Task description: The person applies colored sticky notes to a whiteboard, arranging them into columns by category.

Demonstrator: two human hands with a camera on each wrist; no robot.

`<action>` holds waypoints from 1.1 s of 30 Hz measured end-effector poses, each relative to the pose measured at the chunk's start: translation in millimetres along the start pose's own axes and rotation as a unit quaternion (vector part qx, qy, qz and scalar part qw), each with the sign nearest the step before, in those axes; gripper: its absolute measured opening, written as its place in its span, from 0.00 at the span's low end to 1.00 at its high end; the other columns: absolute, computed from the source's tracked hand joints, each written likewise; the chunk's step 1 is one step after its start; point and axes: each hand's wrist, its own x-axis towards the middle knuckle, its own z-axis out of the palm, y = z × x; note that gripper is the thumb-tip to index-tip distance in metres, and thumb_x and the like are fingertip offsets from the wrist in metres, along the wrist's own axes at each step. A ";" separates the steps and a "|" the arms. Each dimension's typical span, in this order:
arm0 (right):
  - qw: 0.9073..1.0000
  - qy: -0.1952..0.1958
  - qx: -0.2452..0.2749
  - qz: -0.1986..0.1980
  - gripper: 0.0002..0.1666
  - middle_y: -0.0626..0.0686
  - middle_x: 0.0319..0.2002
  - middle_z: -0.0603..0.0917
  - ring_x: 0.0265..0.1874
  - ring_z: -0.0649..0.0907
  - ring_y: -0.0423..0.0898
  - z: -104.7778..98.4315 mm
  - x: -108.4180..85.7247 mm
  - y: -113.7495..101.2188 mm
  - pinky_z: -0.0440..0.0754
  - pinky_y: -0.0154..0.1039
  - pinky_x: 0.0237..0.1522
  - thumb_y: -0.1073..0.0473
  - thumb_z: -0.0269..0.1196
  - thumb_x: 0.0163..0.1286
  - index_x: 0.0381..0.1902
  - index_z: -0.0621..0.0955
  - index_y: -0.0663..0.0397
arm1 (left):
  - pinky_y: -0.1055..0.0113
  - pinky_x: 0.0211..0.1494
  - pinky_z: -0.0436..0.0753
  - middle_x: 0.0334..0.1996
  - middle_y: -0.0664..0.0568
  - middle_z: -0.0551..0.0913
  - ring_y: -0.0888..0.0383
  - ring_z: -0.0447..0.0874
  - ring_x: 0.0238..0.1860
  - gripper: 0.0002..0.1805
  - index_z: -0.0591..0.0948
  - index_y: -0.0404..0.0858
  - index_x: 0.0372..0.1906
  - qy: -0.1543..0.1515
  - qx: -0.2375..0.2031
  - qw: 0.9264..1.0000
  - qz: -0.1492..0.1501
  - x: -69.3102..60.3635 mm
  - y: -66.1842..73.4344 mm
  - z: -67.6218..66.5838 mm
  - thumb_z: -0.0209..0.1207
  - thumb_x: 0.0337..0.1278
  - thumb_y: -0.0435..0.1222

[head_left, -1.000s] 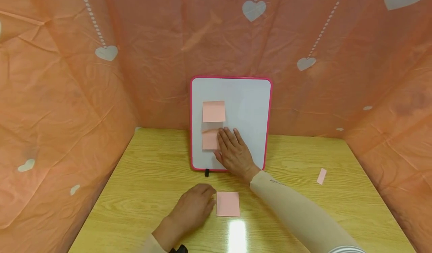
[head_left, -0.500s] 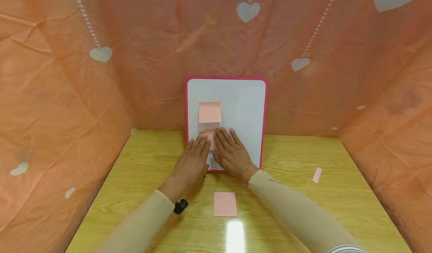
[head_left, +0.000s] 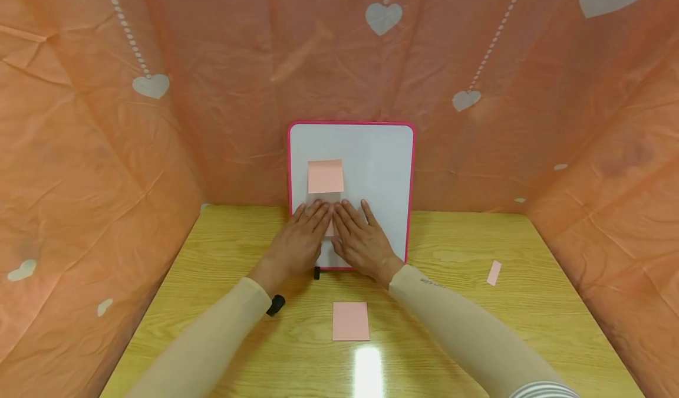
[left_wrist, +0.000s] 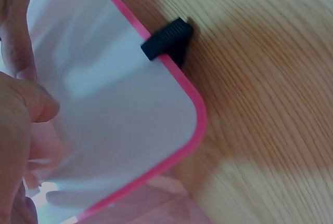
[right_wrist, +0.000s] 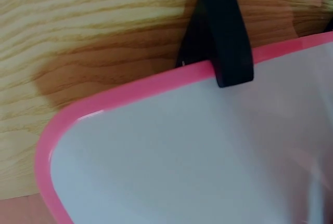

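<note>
A whiteboard (head_left: 376, 156) with a pink frame stands upright at the back of the table. One pink sticky note (head_left: 326, 177) is stuck on its upper left part. Below it, a second sticky note (head_left: 330, 229) is mostly covered by both hands. My left hand (head_left: 298, 240) lies with its extended fingers over that note's left side. From the other side, my right hand (head_left: 365, 243) rests its straight fingers on the note's right edge. In the left wrist view, parts of the left hand (left_wrist: 18, 109) show at the left edge. No fingers show clearly in the right wrist view.
A pad of pink sticky notes (head_left: 350, 321) lies on the table (head_left: 451, 327) in front of the board. A small pink strip (head_left: 494, 273) lies at the right. Black feet (right_wrist: 229, 39) grip the board's lower edge. An orange cloth (head_left: 239, 91) with hearts surrounds the table.
My left hand has left its place beside the pad and moved up onto the lower note. The right hand has stayed against the board. The view has shifted slightly.
</note>
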 end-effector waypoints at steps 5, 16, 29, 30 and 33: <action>1.000 -0.010 0.004 0.000 0.40 0.55 0.83 0.60 0.85 0.54 0.51 -1.7 0.9 -0.1 0.48 0.60 0.86 0.39 0.47 0.84 0.82 0.65 0.58 | 0.46 0.88 0.51 0.83 0.40 0.60 0.43 0.51 0.85 0.37 0.62 0.31 0.81 0.003 -0.002 1.000 -0.010 -11.8 -11.6 -0.8 0.57 0.76 0.40; 1.000 0.008 -0.004 -0.004 0.37 0.54 0.81 0.65 0.84 0.60 0.51 -7.6 13.8 -5.9 0.53 0.57 0.86 0.42 0.48 0.84 0.81 0.67 0.57 | 0.47 0.88 0.52 0.82 0.41 0.61 0.44 0.52 0.85 0.36 0.64 0.32 0.81 0.015 0.008 1.000 -0.017 -22.8 -19.5 3.3 0.59 0.75 0.40; 0.998 0.050 -0.020 0.026 0.35 0.51 0.78 0.71 0.82 0.63 0.52 -1.2 -1.8 4.9 0.58 0.62 0.83 0.43 0.52 0.81 0.78 0.73 0.54 | 0.49 0.88 0.51 0.83 0.42 0.61 0.45 0.53 0.85 0.36 0.65 0.34 0.81 0.013 0.032 0.999 -0.028 -23.2 -16.8 5.6 0.58 0.76 0.42; 0.998 0.049 -0.018 0.026 0.35 0.51 0.78 0.71 0.82 0.63 0.52 -0.6 -3.0 5.1 0.58 0.62 0.83 0.43 0.52 0.82 0.78 0.72 0.54 | 0.48 0.88 0.51 0.83 0.42 0.61 0.45 0.53 0.85 0.36 0.65 0.34 0.81 0.015 0.033 0.999 -0.028 -22.5 -16.3 5.8 0.59 0.76 0.42; 0.999 0.040 -0.006 0.024 0.36 0.52 0.79 0.69 0.83 0.61 0.52 0.0 -3.1 3.4 0.56 0.62 0.84 0.43 0.48 0.83 0.79 0.70 0.57 | 0.48 0.88 0.52 0.82 0.41 0.61 0.44 0.53 0.85 0.36 0.65 0.32 0.81 0.019 0.029 0.999 -0.023 -18.4 -12.8 6.8 0.59 0.76 0.42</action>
